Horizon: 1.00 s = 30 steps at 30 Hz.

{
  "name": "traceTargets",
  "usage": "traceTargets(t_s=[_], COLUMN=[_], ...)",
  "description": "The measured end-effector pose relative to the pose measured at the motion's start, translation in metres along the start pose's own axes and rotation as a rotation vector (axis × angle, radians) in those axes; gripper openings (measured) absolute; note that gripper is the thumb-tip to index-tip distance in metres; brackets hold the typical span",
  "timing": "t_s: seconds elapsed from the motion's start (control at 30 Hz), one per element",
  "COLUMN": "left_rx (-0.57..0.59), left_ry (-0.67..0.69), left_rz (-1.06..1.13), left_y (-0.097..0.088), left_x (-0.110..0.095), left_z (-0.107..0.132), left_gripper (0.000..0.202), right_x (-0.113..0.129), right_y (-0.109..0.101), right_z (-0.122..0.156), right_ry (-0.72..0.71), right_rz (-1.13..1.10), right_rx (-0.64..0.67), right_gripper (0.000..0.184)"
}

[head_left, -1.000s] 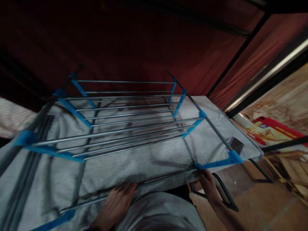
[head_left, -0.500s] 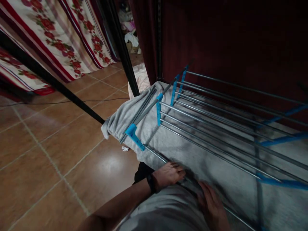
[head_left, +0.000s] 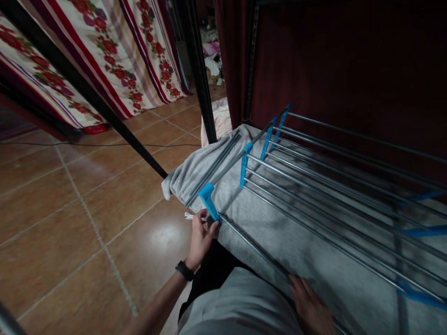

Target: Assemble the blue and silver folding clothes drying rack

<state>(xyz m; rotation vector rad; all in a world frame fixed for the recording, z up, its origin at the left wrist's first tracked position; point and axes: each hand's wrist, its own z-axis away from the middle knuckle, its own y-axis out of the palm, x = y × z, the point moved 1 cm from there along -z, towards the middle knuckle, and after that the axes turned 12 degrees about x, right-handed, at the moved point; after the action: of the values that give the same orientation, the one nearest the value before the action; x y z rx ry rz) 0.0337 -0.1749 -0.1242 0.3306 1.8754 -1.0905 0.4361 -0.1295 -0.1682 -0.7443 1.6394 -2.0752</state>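
A drying rack (head_left: 314, 181) of metal tubes and blue plastic brackets lies on a grey blanket (head_left: 258, 218). My left hand (head_left: 201, 238), with a black band on the wrist, is closed at the lower end of the nearest blue bracket (head_left: 208, 200), thumb and fingers around its tip. From that bracket a metal tube (head_left: 251, 242) runs toward my body. Further along this tube my right hand (head_left: 310, 301) is closed on it; its fingertips are partly hidden. Beyond the bracket, loose grey tubes (head_left: 213, 170) lie side by side on the blanket.
Black metal posts (head_left: 200, 79) rise at the blanket's far corner, and a slanting black bar (head_left: 115, 125) crosses to the left. A floral curtain (head_left: 115, 60) hangs beyond the tiled floor (head_left: 139, 260). A dark red panel (head_left: 342, 60) stands behind the rack. A cable (head_left: 150, 144) crosses the floor.
My left hand has moved left along the tube from beside my right hand to the end of the blue bracket. My right hand stays on the tube. The view has shifted slightly left.
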Motion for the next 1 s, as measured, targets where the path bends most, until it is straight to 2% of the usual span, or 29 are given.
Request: traceTargets(t_s=[0.13, 0.23, 0.5, 0.67, 0.8, 0.87, 0.93, 1.0], left_rx=[0.27, 0.348, 0.276, 0.247, 0.232, 0.241, 0.249, 0.25], left_ry=[0.024, 0.003, 0.021, 0.003, -0.03, -0.025, -0.01, 0.002], left_rz=[0.091, 0.115, 0.126, 0.12, 0.116, 0.136, 0.149, 0.149], left_y=[0.005, 0.008, 0.013, 0.017, 0.017, 0.017, 0.017, 0.017], left_x=[0.006, 0.009, 0.019, 0.02, 0.021, 0.021, 0.021, 0.021], left_z=[-0.025, -0.034, -0.038, -0.038, -0.037, -0.036, -0.036, -0.035], left_gripper=[0.02, 0.026, 0.029, 0.031, 0.032, 0.03, 0.029, 0.028], right_x=[0.002, 0.002, -0.012, -0.016, -0.026, -0.03, -0.026, -0.01], right_y=[-0.004, -0.002, 0.013, 0.018, 0.025, 0.027, 0.022, 0.007], right_z=[-0.001, -0.001, 0.001, 0.002, 0.003, 0.003, 0.0, -0.012], right_ry=[-0.004, -0.009, -0.063, -0.031, -0.149, -0.155, -0.122, -0.091], right_rz=[0.001, 0.011, 0.057, 0.062, 0.032, -0.005, -0.058, -0.125], right_rx=[-0.018, -0.039, -0.046, -0.079, -0.1, -0.115, -0.136, -0.117], right_gripper=[0.05, 0.048, 0.046, 0.044, 0.041, 0.041, 0.045, 0.049])
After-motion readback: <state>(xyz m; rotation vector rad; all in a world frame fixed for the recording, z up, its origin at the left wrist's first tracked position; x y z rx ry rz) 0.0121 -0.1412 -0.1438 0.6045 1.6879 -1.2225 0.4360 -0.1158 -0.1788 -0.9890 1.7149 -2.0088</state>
